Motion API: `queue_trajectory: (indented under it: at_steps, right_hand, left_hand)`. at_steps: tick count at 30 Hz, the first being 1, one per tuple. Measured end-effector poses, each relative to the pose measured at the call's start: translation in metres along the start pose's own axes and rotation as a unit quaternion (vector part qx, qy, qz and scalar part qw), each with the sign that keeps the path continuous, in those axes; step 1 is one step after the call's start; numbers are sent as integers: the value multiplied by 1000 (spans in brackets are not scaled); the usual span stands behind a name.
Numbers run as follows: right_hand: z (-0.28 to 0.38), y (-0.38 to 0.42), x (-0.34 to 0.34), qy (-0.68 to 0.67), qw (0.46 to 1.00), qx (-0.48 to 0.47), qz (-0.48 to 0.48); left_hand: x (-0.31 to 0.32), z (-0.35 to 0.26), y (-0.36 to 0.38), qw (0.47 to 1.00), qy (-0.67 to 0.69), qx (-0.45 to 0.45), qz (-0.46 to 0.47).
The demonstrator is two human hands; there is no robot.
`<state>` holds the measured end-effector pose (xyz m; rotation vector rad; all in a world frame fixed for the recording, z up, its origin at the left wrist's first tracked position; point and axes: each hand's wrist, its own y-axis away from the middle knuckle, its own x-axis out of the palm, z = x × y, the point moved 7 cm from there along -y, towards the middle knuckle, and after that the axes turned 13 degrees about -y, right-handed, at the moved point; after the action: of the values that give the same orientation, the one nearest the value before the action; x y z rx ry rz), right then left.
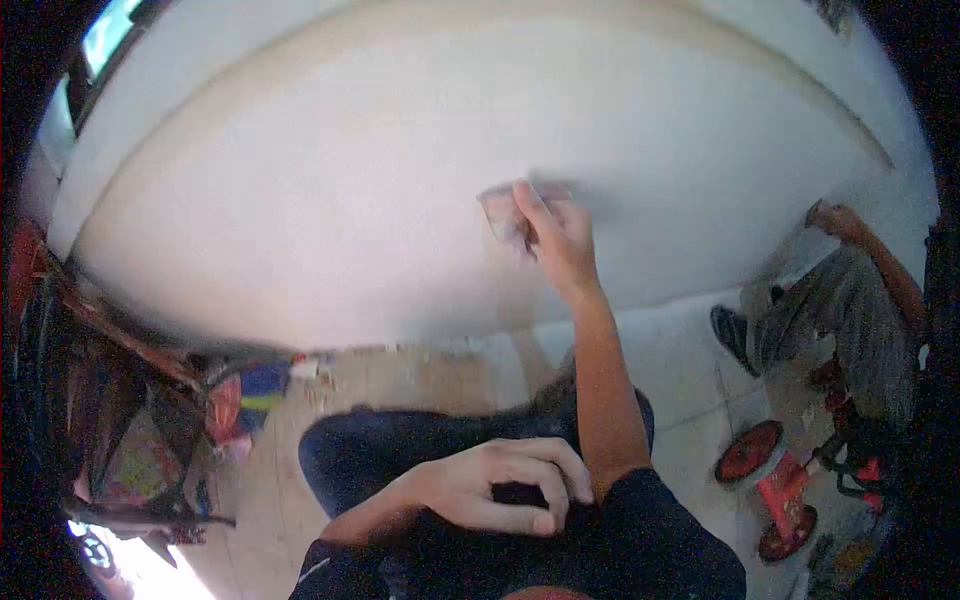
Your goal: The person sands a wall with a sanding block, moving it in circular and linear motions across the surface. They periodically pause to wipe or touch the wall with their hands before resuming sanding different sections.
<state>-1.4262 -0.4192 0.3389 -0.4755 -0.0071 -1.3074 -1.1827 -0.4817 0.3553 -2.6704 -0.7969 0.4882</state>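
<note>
My right hand (562, 240) is closed on a flat brownish piece (503, 210), which looks like sandpaper, and presses it to a large pale curved panel (350, 170). The thumb lies over the piece; its far side is hidden by the fingers, and the image is blurred there. Across my lap lies my left hand (500, 483), loosely curled, with its fingers apart and nothing seen in it. It is near my right elbow, away from the panel.
At the right, another person's hand (840, 220) touches the panel's edge. A red wheeled object (780, 490) stands on the tiled floor (690, 385) below. Coloured cloth or bags (245, 405) lie to the left, beside dark frame parts (130, 340).
</note>
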Motion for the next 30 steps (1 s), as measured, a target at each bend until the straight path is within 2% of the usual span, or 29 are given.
queue_trajectory:
  at_steps: [1,3,4,6,8,9,11,12,14,17,18,21,23,24,26,28,29,30]
  right_hand:
    - [10,-7,-3,-46,998,-19,28]
    - [49,-14,-5,-83,996,-24,27]
    - [64,-14,-7,-119,993,-9,20]
    - [81,-21,-6,-103,994,-7,31]
    - [79,-21,-4,-86,995,-1,41]
    - [66,-20,-6,-101,995,-7,22]
    - [42,-17,-4,-111,994,-10,9]
    - [25,-17,8,-108,994,15,23]
    - [10,-9,16,-107,993,38,37]
    - [7,-10,17,-126,990,39,42]
    - [14,-14,6,-151,988,7,19]
    - [34,-20,2,-176,983,-39,-26]
    - [35,-16,7,-180,980,-60,-53]
    - [22,-10,14,-154,986,-25,-52]
    - [5,-3,19,-125,991,6,-53]
    - [-2,-1,31,-99,994,12,42]
    - [-2,-2,27,-101,994,11,42]
    - [3,-6,8,-145,988,-19,-42]
  left_hand:
    - [-7,20,7,996,-52,-65,20]
    - [-30,75,25,980,-144,-132,21]
    - [-47,94,36,951,-197,-232,48]
    - [-82,174,80,900,-327,-282,52]
    - [-101,267,120,832,-386,-396,-26]
    - [-99,300,132,835,-387,-390,-35]
    - [-83,335,139,714,-593,-358,107]
    - [-82,340,142,719,-588,-358,97]
    - [-71,333,134,825,-428,-358,95]
    - [-59,357,144,826,-469,-306,59]
    - [-57,375,148,799,-497,-319,112]
    - [-65,367,157,768,-519,-344,150]
    - [-63,413,175,770,-512,-360,121]
    - [-65,429,180,771,-507,-372,97]
    - [-67,398,162,769,-487,-397,117]
    - [-59,377,162,766,-465,-422,138]
    - [-58,360,165,791,-502,-342,78]
    - [-61,341,167,805,-535,-258,17]
